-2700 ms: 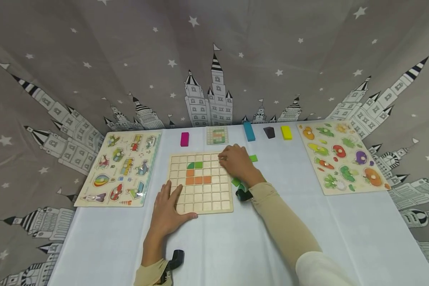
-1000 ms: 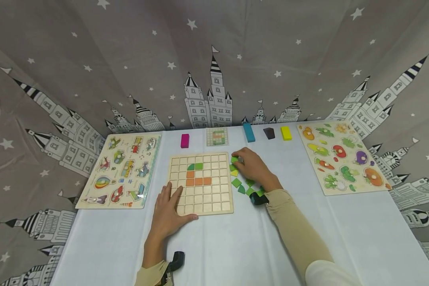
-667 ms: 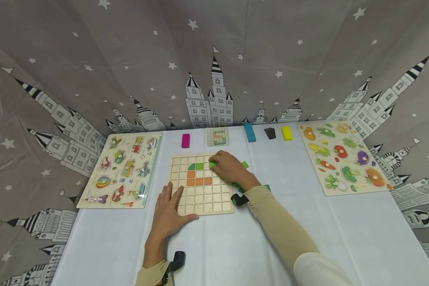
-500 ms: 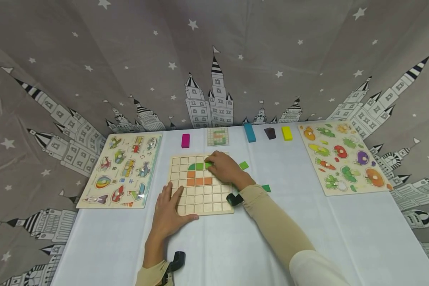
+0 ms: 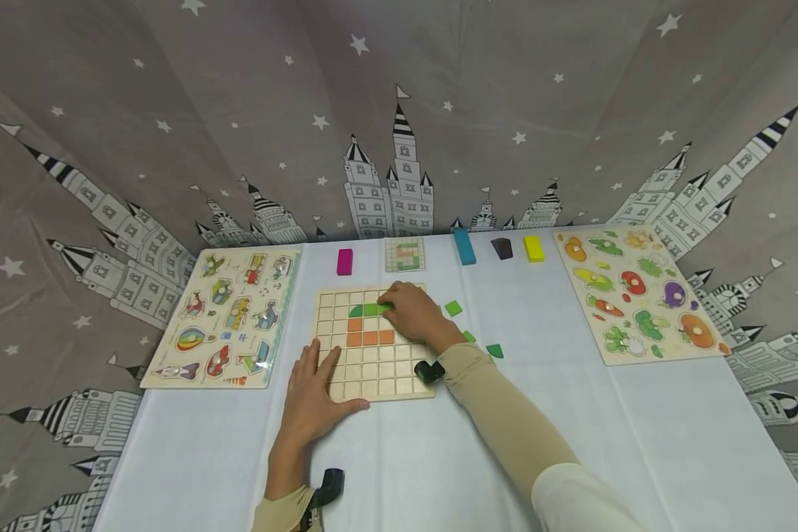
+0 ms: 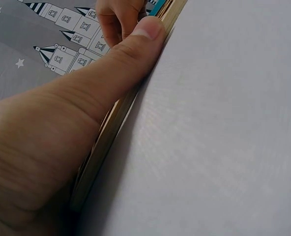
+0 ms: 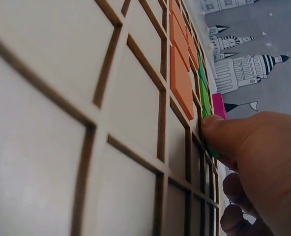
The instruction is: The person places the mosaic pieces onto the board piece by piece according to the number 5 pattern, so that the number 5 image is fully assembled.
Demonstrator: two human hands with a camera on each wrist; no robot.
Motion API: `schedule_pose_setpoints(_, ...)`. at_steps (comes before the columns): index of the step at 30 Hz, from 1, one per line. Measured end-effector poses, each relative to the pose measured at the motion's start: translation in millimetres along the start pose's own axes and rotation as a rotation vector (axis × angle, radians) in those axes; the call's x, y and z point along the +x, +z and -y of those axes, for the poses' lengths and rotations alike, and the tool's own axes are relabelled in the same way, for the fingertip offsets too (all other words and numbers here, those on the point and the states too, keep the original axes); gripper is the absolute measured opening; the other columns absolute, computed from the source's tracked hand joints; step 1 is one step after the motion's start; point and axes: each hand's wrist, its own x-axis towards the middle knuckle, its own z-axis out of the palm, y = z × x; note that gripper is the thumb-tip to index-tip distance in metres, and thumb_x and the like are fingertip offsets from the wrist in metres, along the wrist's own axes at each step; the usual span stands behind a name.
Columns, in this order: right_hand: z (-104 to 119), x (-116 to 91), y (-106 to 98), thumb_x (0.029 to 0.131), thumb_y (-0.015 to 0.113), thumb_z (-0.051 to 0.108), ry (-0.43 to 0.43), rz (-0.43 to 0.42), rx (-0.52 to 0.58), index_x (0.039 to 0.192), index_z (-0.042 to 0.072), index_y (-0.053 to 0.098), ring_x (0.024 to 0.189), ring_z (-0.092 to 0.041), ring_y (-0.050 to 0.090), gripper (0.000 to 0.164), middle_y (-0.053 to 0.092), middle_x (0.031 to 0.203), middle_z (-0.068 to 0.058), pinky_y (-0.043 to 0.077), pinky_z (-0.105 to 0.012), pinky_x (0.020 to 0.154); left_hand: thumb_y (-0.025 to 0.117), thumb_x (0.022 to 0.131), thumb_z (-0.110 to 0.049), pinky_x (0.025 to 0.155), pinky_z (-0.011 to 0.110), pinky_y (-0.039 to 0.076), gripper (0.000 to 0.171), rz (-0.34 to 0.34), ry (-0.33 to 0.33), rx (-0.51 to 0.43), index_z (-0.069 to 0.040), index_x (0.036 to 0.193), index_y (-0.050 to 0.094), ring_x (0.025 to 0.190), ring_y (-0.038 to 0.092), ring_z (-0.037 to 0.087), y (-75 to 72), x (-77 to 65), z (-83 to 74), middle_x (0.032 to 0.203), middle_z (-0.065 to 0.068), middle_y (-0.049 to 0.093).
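A wooden grid board (image 5: 386, 369) lies on the white table. My left hand (image 5: 310, 395) rests spread over its front left corner, fingers on the grid and thumb (image 6: 135, 44) along the front edge. With thumb and fingers my right hand (image 5: 415, 314) pinches a green square tile (image 7: 213, 151) at a cell in the board's second row. Left of that tile sit another green square (image 5: 370, 309) and a darker green rounded tile (image 5: 356, 311). Below them, several orange tiles (image 5: 370, 338) form an L shape. The right palm hides part of the board's upper right.
Loose green tiles (image 5: 454, 308) lie right of the board, partly behind my right forearm. A small pattern card (image 5: 405, 254) stands behind it, between magenta (image 5: 345, 261) and blue (image 5: 464, 247) blocks. Picture puzzles flank the table: vehicles (image 5: 226, 318) left, vegetables (image 5: 638, 295) right.
My right hand went from the board to the loose tiles, took a green square, and brought it left to the cell beside the other green square. My left hand stays in place.
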Motion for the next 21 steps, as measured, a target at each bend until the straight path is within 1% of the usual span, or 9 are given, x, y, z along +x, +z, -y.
schedule_pose_setpoints(6, 3.6, 1.5, -1.3, 0.103, 0.061, 0.030, 0.028, -0.009, -0.021, 0.132, 0.023, 0.070, 0.116, -0.021, 0.061, 0.031, 0.065, 0.130, 0.000, 0.054, -0.037, 0.099, 0.087, 0.067, -0.063, 0.130, 0.059, 0.004, 0.118, -0.001, -0.007, 0.000, -0.014, 0.160, 0.035, 0.160, 0.000, 0.042, -1.2, -0.4, 0.1, 0.173, 0.018, 0.004)
schedule_pose_setpoints(10, 5.4, 0.9, -3.6, 0.102, 0.064, 0.033, 0.063, -0.014, -0.042, 0.130, 0.026, 0.072, 0.117, -0.021, 0.060, 0.030, 0.066, 0.132, 0.003, 0.051, -0.041, 0.103, 0.087, 0.066, -0.064, 0.130, 0.059, 0.004, 0.118, -0.005, -0.007, -0.002, -0.014, 0.159, 0.035, 0.160, 0.000, 0.042, -0.3, -0.3, 0.5, 0.173, 0.018, 0.004)
schedule_pose_setpoints(14, 5.7, 0.1, -4.6, 0.101, 0.064, 0.036, 0.091, -0.020, -0.052, 0.129, 0.029, 0.072, 0.116, -0.021, 0.060, 0.030, 0.067, 0.132, 0.005, 0.047, -0.046, 0.103, 0.088, 0.066, -0.064, 0.130, 0.059, 0.005, 0.118, -0.008, -0.004, -0.009, -0.013, 0.159, 0.036, 0.159, 0.001, 0.043, 0.0, -0.8, 0.7, 0.173, 0.018, 0.005)
schedule_pose_setpoints(21, 1.7, -2.0, -4.4, 0.099, 0.066, 0.038, 0.113, -0.053, -0.053, 0.124, 0.028, 0.075, 0.115, -0.021, 0.059, 0.028, 0.068, 0.130, 0.006, 0.046, -0.047, 0.102, 0.088, 0.066, -0.064, 0.130, 0.059, 0.006, 0.118, -0.011, 0.005, 0.000, -0.013, 0.159, 0.037, 0.159, 0.002, 0.043, -1.0, -1.5, 0.4, 0.172, 0.019, 0.006)
